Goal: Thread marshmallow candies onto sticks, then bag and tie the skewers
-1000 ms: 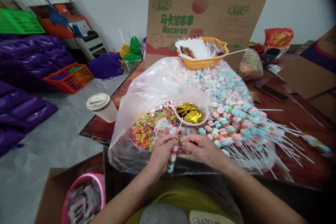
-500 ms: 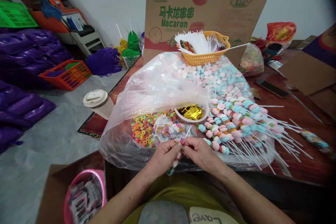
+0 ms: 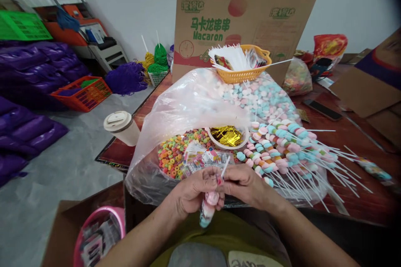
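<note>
Near my lap, a marshmallow skewer (image 3: 208,212) in a clear wrapper hangs with its pink, white and blue end downward and its white stick pointing up. My left hand (image 3: 196,191) is closed around it just below the wrapper's gathered neck. At that neck the fingers of my right hand (image 3: 246,184) pinch beside the stick; any tie under them is hidden. Just beyond my hands lie printed clear wrappers (image 3: 200,156) and colourful cereal rings (image 3: 171,158). A white bowl (image 3: 210,137) holds gold twist ties (image 3: 230,137). Unwrapped marshmallow skewers (image 3: 275,146) are piled to the right.
Loose marshmallows (image 3: 250,96) lie under a large clear plastic bag (image 3: 175,104). Behind them, a yellow basket (image 3: 244,76) of white sticks stands before a cardboard box (image 3: 206,12). A lidded cup (image 3: 123,127) is at the table's left edge, a phone (image 3: 322,109) at right.
The wrapped skewer has turned more into view below my hands, and my left hand now wraps further round it. My right fingers remain at its neck. The camera view has tilted up slightly.
</note>
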A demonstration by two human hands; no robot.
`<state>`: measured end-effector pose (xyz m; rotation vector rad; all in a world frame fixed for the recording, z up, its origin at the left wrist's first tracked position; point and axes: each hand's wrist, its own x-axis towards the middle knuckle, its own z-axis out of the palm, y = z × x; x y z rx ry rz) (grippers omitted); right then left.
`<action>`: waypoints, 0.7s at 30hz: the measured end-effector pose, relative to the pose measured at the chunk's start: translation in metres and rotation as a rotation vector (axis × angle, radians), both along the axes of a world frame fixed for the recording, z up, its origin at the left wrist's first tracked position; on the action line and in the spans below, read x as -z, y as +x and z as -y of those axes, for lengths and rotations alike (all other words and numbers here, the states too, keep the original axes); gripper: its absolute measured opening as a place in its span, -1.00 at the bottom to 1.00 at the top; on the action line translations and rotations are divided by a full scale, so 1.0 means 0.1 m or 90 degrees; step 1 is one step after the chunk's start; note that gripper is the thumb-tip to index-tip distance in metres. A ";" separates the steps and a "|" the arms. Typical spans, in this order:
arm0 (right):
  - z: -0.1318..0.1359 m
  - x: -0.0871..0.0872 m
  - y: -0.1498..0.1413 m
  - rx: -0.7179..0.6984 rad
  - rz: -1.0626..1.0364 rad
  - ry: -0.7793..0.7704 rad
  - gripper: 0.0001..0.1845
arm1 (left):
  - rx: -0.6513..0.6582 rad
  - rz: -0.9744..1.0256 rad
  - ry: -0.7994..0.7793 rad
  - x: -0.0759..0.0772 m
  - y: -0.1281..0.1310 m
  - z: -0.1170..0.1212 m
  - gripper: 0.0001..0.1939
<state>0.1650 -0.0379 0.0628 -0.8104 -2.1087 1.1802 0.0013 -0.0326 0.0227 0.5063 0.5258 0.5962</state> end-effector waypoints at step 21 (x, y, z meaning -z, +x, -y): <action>0.09 0.11 -0.31 0.347 -0.067 -0.082 -0.73 | -0.103 -0.349 0.332 -0.45 -0.37 0.06 -0.33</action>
